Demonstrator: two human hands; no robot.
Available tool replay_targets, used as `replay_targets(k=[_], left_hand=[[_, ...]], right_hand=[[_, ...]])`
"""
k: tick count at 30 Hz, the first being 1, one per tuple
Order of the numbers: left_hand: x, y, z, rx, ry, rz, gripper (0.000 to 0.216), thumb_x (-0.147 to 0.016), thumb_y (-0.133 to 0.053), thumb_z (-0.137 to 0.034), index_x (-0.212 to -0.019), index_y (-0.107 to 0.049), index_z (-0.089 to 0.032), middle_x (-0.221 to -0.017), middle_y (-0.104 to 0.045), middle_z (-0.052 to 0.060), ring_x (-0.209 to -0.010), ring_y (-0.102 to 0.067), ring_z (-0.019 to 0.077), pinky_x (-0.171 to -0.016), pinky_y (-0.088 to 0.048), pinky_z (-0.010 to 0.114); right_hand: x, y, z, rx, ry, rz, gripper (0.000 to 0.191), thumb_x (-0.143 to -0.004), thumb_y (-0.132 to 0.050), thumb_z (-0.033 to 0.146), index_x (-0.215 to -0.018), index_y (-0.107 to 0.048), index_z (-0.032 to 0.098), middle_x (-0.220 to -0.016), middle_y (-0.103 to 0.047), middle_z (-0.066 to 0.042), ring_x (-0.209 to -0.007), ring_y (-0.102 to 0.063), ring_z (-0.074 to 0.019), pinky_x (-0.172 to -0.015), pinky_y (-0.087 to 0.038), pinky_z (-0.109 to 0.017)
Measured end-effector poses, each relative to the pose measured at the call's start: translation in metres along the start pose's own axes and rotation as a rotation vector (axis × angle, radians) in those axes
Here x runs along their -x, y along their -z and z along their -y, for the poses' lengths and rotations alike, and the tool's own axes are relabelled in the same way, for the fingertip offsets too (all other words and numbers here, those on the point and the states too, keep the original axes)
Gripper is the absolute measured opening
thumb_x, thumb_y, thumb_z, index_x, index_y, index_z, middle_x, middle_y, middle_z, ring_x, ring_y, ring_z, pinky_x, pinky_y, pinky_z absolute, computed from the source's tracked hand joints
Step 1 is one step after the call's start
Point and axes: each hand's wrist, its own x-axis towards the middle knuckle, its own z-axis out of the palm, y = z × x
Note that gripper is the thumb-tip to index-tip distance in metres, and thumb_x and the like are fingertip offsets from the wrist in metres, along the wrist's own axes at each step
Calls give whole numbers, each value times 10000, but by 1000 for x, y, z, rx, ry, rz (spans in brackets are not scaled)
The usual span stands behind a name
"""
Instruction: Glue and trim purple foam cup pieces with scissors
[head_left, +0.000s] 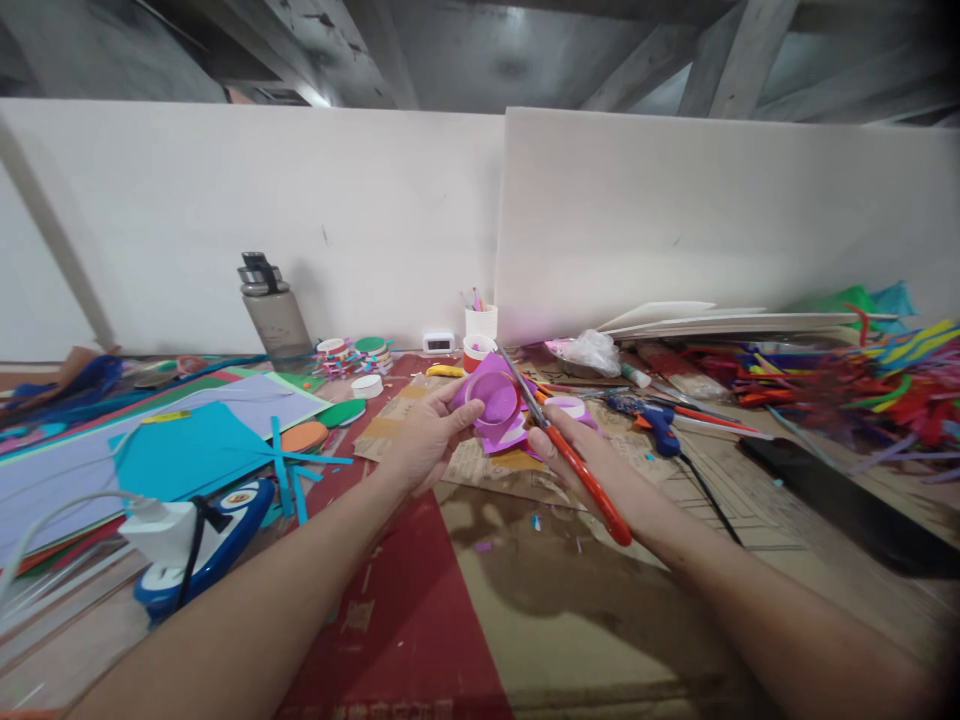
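My left hand point(426, 432) is closed on a curled piece of purple paper point(493, 400), held up over the table with a round loop facing me. My right hand point(577, 450) grips red-handled scissors point(581, 468), whose blades point up and left against the right side of the purple paper. A second purple piece point(570, 408) lies just behind my right hand.
Coloured paper sheets point(187, 440) and a white charger point(169, 530) lie at the left. A grey bottle point(274, 315), tape rolls point(352, 355), a white pen cup point(481, 322) and a small clock point(439, 343) stand by the wall. A blue glue gun point(660, 425) and paper strips point(847, 385) lie at the right.
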Motion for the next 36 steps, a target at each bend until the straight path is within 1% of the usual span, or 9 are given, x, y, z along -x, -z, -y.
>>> replay_targets(k=[4, 6, 10, 16, 19, 22, 26, 32, 36], left_hand=[[0, 0, 0, 6, 5, -9, 492, -677, -864, -313, -1136, -746, -182, -1027, -756, 86, -800, -670, 163, -746, -550, 278], [1, -1, 0, 5, 6, -13, 487, -671, -868, -315, -1124, -751, -182, -1023, -755, 85, -794, -664, 159, -740, -548, 272], [1, -1, 0, -5, -3, -8, 491, -670, -868, -322, -1127, -753, -186, -1023, -754, 85, -788, -660, 156, -724, -538, 261], [0, 1, 0, -12, -4, -10, 515, -664, -871, -333, -1143, -747, -189, -1025, -755, 82, -812, -671, 170, -743, -533, 276], [-1, 1, 0, -7, -8, -3, 523, -659, -875, -332, -1145, -747, -187, -1026, -756, 84, -819, -674, 175, -746, -530, 279], [-1, 2, 0, -6, -4, 2, 519, -668, -870, -333, -1151, -746, -190, -1014, -758, 82, -798, -669, 165, -736, -530, 274], [-1, 2, 0, -13, 3, 6, 513, -679, -863, -333, -1156, -743, -185, -1016, -758, 85, -786, -666, 159, -738, -534, 274], [0, 1, -1, -6, 5, 10, 507, -676, -866, -322, -1145, -742, -175, -1043, -756, 88, -813, -672, 162, -744, -537, 267], [0, 0, -3, 5, 9, -10, 538, -677, -866, -292, -1180, -718, -173, -1110, -744, 105, -895, -690, 200, -751, -545, 282]], right_hand=[[1, -1, 0, -15, -17, -9, 556, -927, -471, 614, -1230, -609, 169, -854, -705, -78, -821, -649, -243, -741, -528, -337], [0, -1, 1, -22, -14, -8, 568, -916, -475, 627, -1227, -608, 169, -869, -707, -82, -829, -650, -245, -751, -529, -340], [-1, 1, 1, -18, -6, 0, 550, -904, -489, 631, -1180, -620, 174, -973, -714, -95, -866, -650, -241, -783, -531, -341], [0, 4, 3, 2, -13, 36, 532, -925, -475, 593, -1215, -588, 161, -895, -702, -77, -791, -636, -214, -745, -527, -320], [1, 4, 4, 19, -24, 37, 488, -922, -483, 586, -1129, -603, 161, -882, -689, -72, -756, -616, -197, -701, -518, -300], [1, 5, 5, 10, -31, 42, 451, -918, -492, 582, -1080, -596, 174, -817, -666, -49, -696, -580, -179, -633, -495, -278], [1, 4, 7, -5, -32, 32, 427, -902, -500, 603, -989, -582, 194, -749, -617, -23, -642, -537, -163, -590, -460, -268], [1, 4, 8, 3, -8, -11, 413, -881, -506, 625, -813, -503, 217, -680, -523, 12, -598, -458, -137, -589, -423, -269], [1, 3, 8, -17, -33, 10, 414, -882, -509, 621, -787, -461, 221, -661, -482, 35, -567, -409, -115, -557, -381, -253]])
